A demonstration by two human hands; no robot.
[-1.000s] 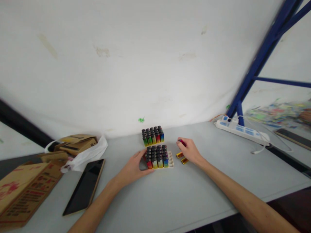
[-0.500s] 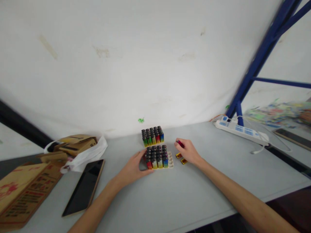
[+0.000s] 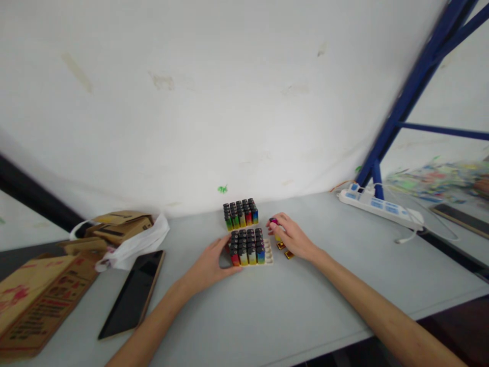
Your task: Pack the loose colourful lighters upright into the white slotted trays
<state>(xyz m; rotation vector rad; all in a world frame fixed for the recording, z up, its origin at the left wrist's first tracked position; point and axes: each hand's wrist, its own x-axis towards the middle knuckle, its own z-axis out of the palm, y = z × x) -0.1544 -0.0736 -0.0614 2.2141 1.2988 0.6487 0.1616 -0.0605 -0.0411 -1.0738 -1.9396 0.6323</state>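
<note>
My left hand (image 3: 208, 266) curves round the left side of a white tray (image 3: 269, 257), thumb at the front corner, steadying it. Rows of upright lighters (image 3: 247, 250) with black tops and coloured bodies fill most of this tray; the column of pockets along its right side holds none. Just right of the tray, my right hand (image 3: 293, 239) pinches a lighter (image 3: 278, 235) with a pinkish top part and a yellow body, held about upright. Two small gold pieces (image 3: 289, 254) lie on the table beneath that hand, partly hidden by it.
Behind the tray stands another block of lighters (image 3: 241, 216). A dark tablet (image 3: 132, 295), cardboard boxes (image 3: 46, 300) and a white bag (image 3: 141, 244) are at the left. On the right are a power strip (image 3: 382, 208) with cables and a blue metal frame (image 3: 393, 117).
My right hand has shifted slightly left towards the tray, and the lighter in it has turned so that its yellow body shows. The left hand stays in place.
</note>
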